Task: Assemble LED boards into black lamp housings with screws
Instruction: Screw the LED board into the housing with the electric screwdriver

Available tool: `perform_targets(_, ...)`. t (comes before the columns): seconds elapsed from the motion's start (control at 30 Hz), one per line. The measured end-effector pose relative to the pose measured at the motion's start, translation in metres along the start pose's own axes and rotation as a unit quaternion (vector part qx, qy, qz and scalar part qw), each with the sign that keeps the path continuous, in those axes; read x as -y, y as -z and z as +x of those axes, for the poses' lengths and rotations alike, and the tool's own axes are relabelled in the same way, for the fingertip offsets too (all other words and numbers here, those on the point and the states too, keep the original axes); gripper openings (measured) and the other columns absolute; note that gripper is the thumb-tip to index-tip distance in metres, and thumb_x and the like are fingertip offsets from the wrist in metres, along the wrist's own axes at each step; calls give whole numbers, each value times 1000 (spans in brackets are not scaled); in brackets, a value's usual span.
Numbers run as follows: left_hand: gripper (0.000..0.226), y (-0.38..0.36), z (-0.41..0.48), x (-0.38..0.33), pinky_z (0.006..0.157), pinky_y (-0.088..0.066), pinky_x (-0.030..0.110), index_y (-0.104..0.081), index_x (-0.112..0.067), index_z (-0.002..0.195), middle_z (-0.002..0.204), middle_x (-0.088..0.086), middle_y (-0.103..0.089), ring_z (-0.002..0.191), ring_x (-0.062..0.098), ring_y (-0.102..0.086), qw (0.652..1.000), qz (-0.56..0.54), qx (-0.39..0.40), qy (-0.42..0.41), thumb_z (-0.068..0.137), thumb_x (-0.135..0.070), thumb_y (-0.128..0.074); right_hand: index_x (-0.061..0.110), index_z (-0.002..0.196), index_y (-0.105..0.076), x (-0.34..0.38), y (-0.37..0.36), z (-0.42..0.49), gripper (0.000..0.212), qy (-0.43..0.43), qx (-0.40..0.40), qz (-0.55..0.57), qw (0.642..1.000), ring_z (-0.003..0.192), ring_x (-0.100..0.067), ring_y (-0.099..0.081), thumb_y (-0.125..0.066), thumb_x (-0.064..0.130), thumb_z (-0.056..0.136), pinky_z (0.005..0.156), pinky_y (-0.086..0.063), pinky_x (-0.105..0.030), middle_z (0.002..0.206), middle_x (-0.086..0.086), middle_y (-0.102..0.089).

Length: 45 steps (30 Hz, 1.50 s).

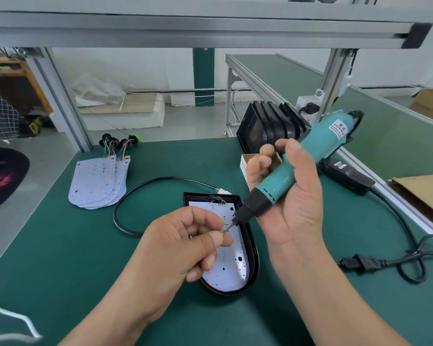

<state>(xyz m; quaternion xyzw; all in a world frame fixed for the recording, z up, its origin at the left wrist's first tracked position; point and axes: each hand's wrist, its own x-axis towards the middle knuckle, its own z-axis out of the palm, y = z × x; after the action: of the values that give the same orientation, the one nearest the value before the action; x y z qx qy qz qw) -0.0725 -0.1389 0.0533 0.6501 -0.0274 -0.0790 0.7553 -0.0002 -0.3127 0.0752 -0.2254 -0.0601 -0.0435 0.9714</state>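
Loading a screw [226,230] onto the driver bit, above the black lamp housing [253,260] at bench centre. Left hand [183,248] pinching the screw between thumb and forefinger, other fingers curled in. Right hand [289,196] wrapped around the teal electric screwdriver [298,166], body angled up-right, bit [233,224] pointing down-left at the left fingertips. Screw's long axis looks roughly in line with the bit, tip to tip; too small to tell if seated. LED board [229,270] lying flat inside the housing, wires at the far end, directly under both hands. Likely next: swing the bit down to a board hole, nearest ones just below the tip. Spare LED boards [98,183] stacked far left, more housings [268,126] stacked far right, well clear. Risk: screw dropping off the bit onto the board.
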Motion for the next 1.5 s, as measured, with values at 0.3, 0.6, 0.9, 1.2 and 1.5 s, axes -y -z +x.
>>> perform_targets(0.3, 17, 1, 2, 4, 41, -36, 20, -77, -21, 90, 89, 16, -79, 51, 13, -52, 1000, 27, -9, -4, 91, -4, -75, 14, 95, -64, -2, 4, 5, 7, -15, -17, -31, 999, 51, -8, -43, -61, 20, 97, 49, -45, -22, 69, 2, -52)
perform_targets(0.6, 16, 3, 6, 6, 42, -37, 20, -79, -25, 94, 95, 16, -80, 51, 13, -51, 999, 35, -3, -4, 91, -10, -76, 14, 91, -61, -4, 9, 8, 10, -16, -37, -19, 999, 52, -8, -41, -59, 19, 99, 49, -43, -21, 70, 2, -51)
perform_targets(0.9, 32, 22, 14, 4, 43, -30, 21, -78, -29, 93, 76, -1, -73, 48, 11, -39, 988, 77, -132, -31, 108, -12, -55, 14, 92, -62, -1, 12, 10, 9, -7, -38, -5, 999, 53, -9, -43, -60, 19, 99, 50, -44, -22, 70, 1, -53)
perform_targets(1.2, 75, 34, 27, 27, 78, -54, 33, -61, -42, 115, 90, -15, -73, 80, -2, -68, 937, 320, -112, 86, 61, -94, -65, 16, 91, -59, 2, 21, 5, 7, -8, -58, -64, 996, 53, -10, -42, -63, 17, 97, 51, -44, -23, 70, 1, -52)
perform_targets(1.5, 41, 35, 34, 30, 95, -59, 54, -74, -21, 100, 98, -1, -79, 97, 29, -74, 941, 325, -40, 81, 70, -48, -68, 18, 92, -57, -11, 32, -11, 5, -28, -8, -142, 989, 50, -11, -43, -59, 16, 96, 48, -43, -25, 66, 1, -50)
